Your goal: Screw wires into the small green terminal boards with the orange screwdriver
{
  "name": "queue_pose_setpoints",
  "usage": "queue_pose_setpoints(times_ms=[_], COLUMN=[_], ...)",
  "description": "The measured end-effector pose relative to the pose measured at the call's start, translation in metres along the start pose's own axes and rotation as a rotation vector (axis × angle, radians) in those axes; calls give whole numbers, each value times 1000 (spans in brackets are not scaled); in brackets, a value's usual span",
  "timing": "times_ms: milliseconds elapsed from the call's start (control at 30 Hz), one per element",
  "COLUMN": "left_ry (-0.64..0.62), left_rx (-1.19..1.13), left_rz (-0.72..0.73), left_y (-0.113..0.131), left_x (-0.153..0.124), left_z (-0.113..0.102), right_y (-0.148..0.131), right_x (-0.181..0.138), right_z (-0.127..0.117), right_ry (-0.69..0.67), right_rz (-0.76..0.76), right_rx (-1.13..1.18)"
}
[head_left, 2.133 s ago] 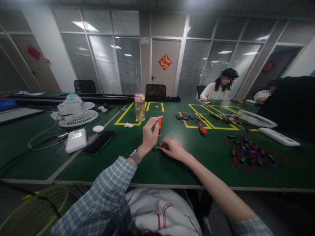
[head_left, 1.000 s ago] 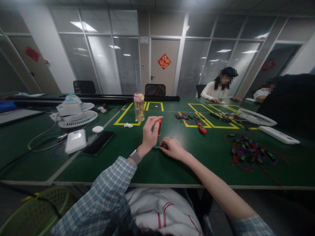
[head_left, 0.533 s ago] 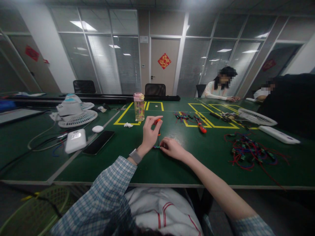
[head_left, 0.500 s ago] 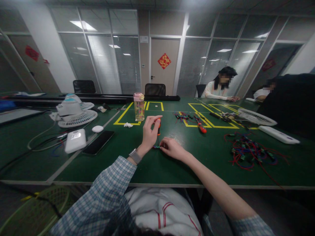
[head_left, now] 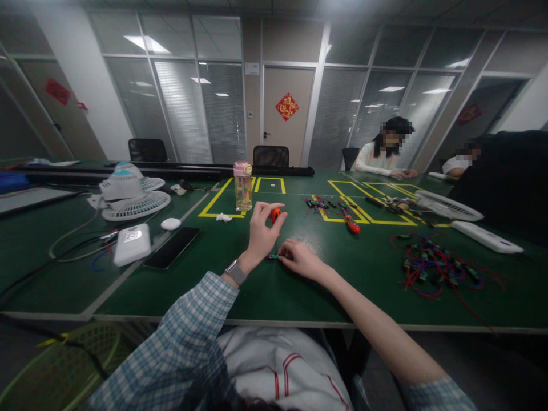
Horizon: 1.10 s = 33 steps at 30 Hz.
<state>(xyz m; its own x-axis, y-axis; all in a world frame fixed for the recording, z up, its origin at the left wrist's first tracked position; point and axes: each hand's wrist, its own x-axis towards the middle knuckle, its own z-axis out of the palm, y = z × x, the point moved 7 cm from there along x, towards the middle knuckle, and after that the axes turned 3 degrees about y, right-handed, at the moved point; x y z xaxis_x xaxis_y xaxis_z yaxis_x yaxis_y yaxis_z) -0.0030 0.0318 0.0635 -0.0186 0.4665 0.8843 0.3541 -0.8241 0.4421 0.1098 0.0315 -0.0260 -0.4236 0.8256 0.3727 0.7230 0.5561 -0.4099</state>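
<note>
Left grip [head_left: 260, 233] has rolled its fingers round the orange screwdriver [head_left: 275, 214]; closed on handle, tool upright. Right grip [head_left: 300, 258] pinches small connector [head_left: 271, 257] against surface [head_left: 214, 277], mid-width, toward near edge.

glass-walled office [head_left: 184, 108], green worktable [head_left: 265, 285]

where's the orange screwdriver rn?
Head view, table centre: screwdriver upright in the left hand, tip at the small part held by the right hand, in front of the pink-capped bottle.
</note>
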Motion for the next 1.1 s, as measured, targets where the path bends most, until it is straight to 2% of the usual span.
queue_pose_setpoints(times_ms=[233, 500, 833, 1100], left_ry=[-36, 43, 14, 41], left_rx=[-106, -12, -102, -44], left_rz=[1, 33, 23, 34], left_y=[-1, 1, 3, 1], left_x=[-2, -2, -2, -2], left_z=[2, -3, -2, -3], right_y=[1, 2, 1, 2], right_x=[0, 0, 0, 1], right_z=[0, 1, 0, 1], right_ry=[-2, -4, -11, -10], right_rz=[-3, -11, -3, 1], right_rx=[4, 3, -2, -5])
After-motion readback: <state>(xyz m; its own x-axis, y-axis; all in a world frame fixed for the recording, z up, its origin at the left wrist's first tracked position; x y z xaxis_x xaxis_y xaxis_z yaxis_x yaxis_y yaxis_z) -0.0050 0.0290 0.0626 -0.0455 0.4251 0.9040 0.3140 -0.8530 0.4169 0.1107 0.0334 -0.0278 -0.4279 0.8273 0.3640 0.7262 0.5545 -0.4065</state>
